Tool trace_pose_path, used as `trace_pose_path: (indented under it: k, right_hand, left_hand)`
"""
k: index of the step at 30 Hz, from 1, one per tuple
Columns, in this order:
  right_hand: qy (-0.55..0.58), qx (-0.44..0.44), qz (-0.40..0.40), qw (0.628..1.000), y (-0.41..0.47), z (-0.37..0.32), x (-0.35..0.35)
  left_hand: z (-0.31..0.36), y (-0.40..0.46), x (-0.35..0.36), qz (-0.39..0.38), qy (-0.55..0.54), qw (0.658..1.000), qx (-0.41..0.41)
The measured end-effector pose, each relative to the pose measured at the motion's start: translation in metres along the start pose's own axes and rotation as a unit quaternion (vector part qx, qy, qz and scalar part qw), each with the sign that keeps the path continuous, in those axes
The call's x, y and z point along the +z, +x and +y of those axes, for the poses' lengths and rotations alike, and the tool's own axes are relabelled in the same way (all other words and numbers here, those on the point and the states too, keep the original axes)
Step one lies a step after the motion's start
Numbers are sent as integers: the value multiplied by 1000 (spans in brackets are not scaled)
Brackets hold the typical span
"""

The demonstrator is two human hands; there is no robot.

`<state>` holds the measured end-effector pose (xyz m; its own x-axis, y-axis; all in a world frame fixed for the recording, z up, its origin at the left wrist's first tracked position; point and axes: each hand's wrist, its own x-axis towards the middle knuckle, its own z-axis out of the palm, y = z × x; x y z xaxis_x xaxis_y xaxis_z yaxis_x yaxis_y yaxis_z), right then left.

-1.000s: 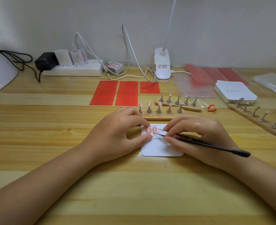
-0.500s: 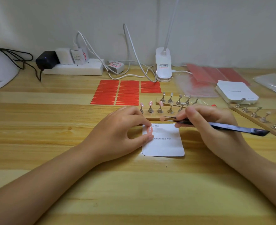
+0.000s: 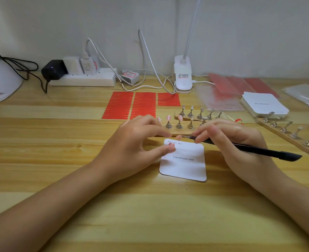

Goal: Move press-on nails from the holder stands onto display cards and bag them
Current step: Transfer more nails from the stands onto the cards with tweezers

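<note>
wooden table, matt paper card

From the display card I read both of my hands. My left hand lies at the card's left edge, forearm running back toward the lower left, fingers curled, thumb tip touching the card's upper left corner and forefinger arched just above it. My right hand hovers over the card's upper right corner, fingers curled round black tweezers, whose tip points left above the card's top edge.
</note>
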<state>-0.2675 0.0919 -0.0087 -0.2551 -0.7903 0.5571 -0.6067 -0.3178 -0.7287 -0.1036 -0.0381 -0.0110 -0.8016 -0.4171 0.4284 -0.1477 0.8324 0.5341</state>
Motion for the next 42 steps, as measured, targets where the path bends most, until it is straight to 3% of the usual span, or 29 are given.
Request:
trace_pose_path:
  k: [6,14,28,34,37,42]
  right_hand:
    - [120,88,31,988,-1,-3,3]
    - [129,80,10,988,-1,-5,6]
    - [117,94,12,989,-1,-4,6]
    - [156,140,42,977,-1,-2,4]
    - [155,135,42,978,-1,-2,3]
    - [106,64,45,991,-2,-2,4]
  left_hand:
    - [9,1,1,52,67,996,29]
    - [17,0,2,89,126,987,40]
    - [20,0,3,83,151,984,43]
    - [18,0,2,77,144,985,46]
    - [18,-1,1,64,114,991,19]
    - [15,4,1,43,-57,991,-115]
